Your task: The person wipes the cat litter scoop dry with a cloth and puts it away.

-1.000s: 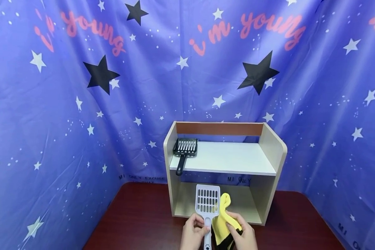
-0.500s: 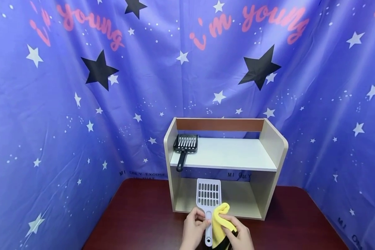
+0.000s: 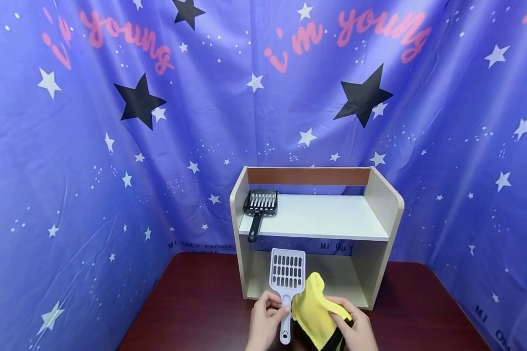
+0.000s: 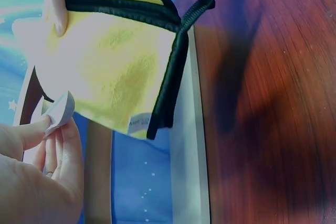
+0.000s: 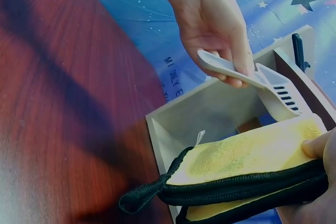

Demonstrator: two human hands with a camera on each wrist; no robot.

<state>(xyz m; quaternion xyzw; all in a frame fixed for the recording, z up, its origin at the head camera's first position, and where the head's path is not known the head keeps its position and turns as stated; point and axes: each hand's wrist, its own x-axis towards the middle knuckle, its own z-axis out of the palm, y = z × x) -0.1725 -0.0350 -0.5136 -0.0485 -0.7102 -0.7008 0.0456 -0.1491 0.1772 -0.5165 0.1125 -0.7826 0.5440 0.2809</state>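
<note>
A pale grey slotted litter scoop (image 3: 286, 292) stands upright, head up, its handle pinched by my left hand (image 3: 264, 319). Just right of it, my right hand (image 3: 354, 322) grips a folded yellow cloth (image 3: 313, 312) with black edging. In the left wrist view the cloth (image 4: 115, 61) shows a small white tag and a black hanging loop. From the right wrist the scoop (image 5: 236, 72) appears side-on, its head close behind the cloth (image 5: 247, 150); whether they touch I cannot tell. Both things are held above the table.
Behind the hands stands a two-level wooden shelf unit (image 3: 379, 273) on a dark red table (image 3: 193, 302). A black litter scoop (image 3: 255, 225) lies at the left of its white upper board (image 3: 325, 217), handle over the front edge. A blue star-printed curtain (image 3: 193, 146) surrounds the table.
My left hand has shifted the scoop slightly left. My right hand has moved right with the cloth, which now hangs wider and further from the scoop's handle.
</note>
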